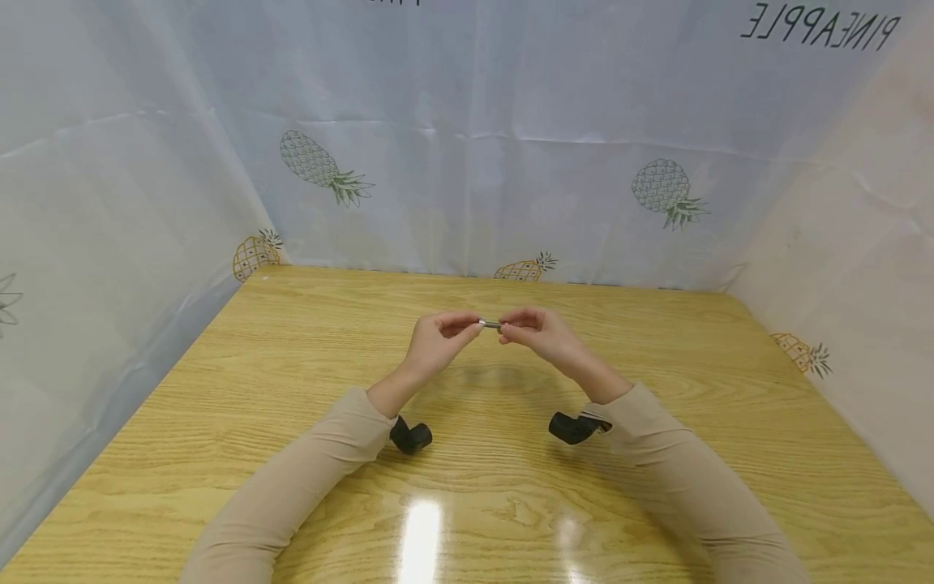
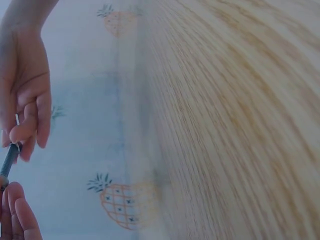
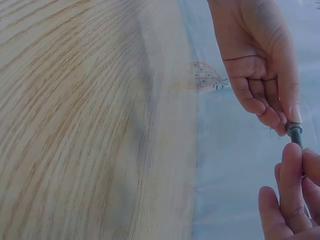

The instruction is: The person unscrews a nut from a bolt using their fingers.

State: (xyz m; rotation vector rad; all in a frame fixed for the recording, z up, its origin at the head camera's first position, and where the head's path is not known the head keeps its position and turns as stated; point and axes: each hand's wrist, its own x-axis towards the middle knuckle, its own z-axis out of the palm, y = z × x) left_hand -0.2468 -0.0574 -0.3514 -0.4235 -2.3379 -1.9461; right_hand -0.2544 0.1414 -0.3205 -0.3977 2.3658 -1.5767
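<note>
A small metal bolt (image 1: 492, 324) is held level between both hands above the wooden table. My left hand (image 1: 436, 341) pinches its left end between thumb and fingers. At the opposite end, the thumb and fingers of my right hand (image 1: 546, 334) pinch it. The left wrist view shows the grey threaded shank (image 2: 7, 162) bare between the fingertips, with a wider collar beside the right hand (image 2: 30, 85). Near the left hand (image 3: 260, 60), the right wrist view shows a wider ringed end (image 3: 294, 129). Fingers hide both tips; whether a nut or washer is fitted I cannot tell.
The wooden table (image 1: 292, 405) spreads beneath both arms. Pale curtains with pineapple prints (image 1: 467, 195) stand at the back and both sides. One black curved piece (image 1: 411, 436) juts from the left cuff, another black piece (image 1: 572, 427) from the right.
</note>
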